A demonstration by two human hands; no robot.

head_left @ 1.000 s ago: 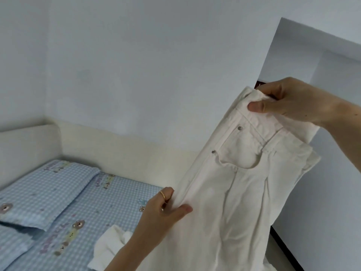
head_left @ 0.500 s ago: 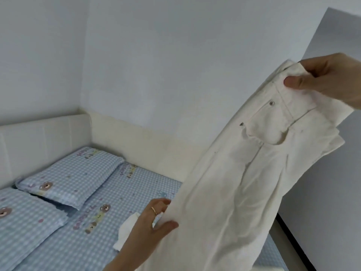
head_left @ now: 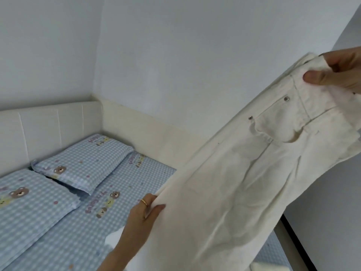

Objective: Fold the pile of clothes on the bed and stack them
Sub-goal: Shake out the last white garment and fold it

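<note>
White trousers held up in the air above a bed, running diagonally from the upper right of the frame down to the lower centre. The right hand, at the upper right edge, pinches the waistband between thumb and curled fingers; the left hand, at lower centre and wearing a ring, clamps the outer side seam between thumb and fingers partway down the leg. The cloth looks like a heavy cotton, denim-like weave: it hangs with broad, shallow creases and not fine wrinkles, so it is judged moderately heavy, soft enough to fold yet stiff enough to keep a crease, neither slippery nor fragile. The waistband, with its doubled cloth, belt loops and two metal rivets beside the front pocket, is probably the firmest place to take hold; the side seam gives a second straight edge for lining the legs up. The lower legs pass out of the bottom of the frame, so their length and lie cannot be told. A small patch of white cloth lies on the bed just beside the left forearm; what garment it is cannot be told. No label or brand shows on the trousers. The blue checked sheet and two pillows at the left carry bear pictures and short printed words in purple and yellow; the lettering is too small and skewed to read with confidence.
</note>
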